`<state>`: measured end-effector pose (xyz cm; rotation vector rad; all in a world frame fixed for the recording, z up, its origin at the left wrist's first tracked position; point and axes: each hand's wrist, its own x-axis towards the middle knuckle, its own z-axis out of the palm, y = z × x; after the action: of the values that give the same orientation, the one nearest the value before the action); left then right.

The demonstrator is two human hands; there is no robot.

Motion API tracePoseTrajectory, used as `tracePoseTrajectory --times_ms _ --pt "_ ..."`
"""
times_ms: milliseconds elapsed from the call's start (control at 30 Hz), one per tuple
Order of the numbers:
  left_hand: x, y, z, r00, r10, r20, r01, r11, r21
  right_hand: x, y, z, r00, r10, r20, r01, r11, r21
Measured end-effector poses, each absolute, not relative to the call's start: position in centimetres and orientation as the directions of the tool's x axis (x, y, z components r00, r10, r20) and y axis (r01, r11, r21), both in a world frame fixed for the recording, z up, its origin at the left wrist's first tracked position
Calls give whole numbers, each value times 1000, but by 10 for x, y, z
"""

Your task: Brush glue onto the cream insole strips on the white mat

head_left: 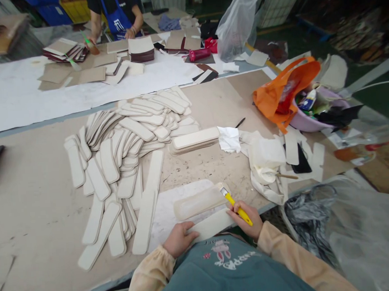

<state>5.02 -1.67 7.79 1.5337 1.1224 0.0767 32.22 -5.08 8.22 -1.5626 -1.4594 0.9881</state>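
Note:
My left hand [179,238] grips one end of a long cream strip [212,225] held close to my body at the table's near edge. My right hand [247,219] is closed round a yellow-handled brush [235,202] whose bristles rest on another cream strip [198,202] lying flat, its surface shiny with glue. A big spread of several identical cream strips [123,158] covers the table to the left. A neat small stack of strips [196,139] sits further back.
Crumpled white cloths [264,159] lie to the right. An orange bag [281,92] and a purple basin [307,121] of odds stand at the right edge. Across the far table a person in a blue apron [115,14] handles brown card pieces. A clear plastic bag [236,24] stands behind.

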Motion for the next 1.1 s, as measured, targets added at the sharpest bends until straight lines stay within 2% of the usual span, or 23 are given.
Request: tracePoseTrajectory --times_ms 100,200,300,433,733,1000,1100 --pt "26 -22 67 469 626 -623 534 360 765 329 -51 75 137 990 -43 400 -94 -912" --pt "17 -20 54 254 683 -684 460 537 707 332 -42 64 163 986 -20 434 -90 -896" --pt "23 -9 43 3 792 -610 496 528 689 332 -24 55 142 990 22 491 -51 -870" --pt "35 6 36 -172 848 -501 590 496 637 334 2 45 110 992 60 592 -17 -806" --pt "42 14 31 -218 863 -457 698 465 545 338 22 30 71 995 67 717 -5 -697" --pt "41 13 27 -176 875 -450 740 419 526 340 22 15 75 996 58 776 -22 -631" --pt "39 14 28 -127 888 -443 775 367 514 340 21 11 75 991 107 798 5 -602"
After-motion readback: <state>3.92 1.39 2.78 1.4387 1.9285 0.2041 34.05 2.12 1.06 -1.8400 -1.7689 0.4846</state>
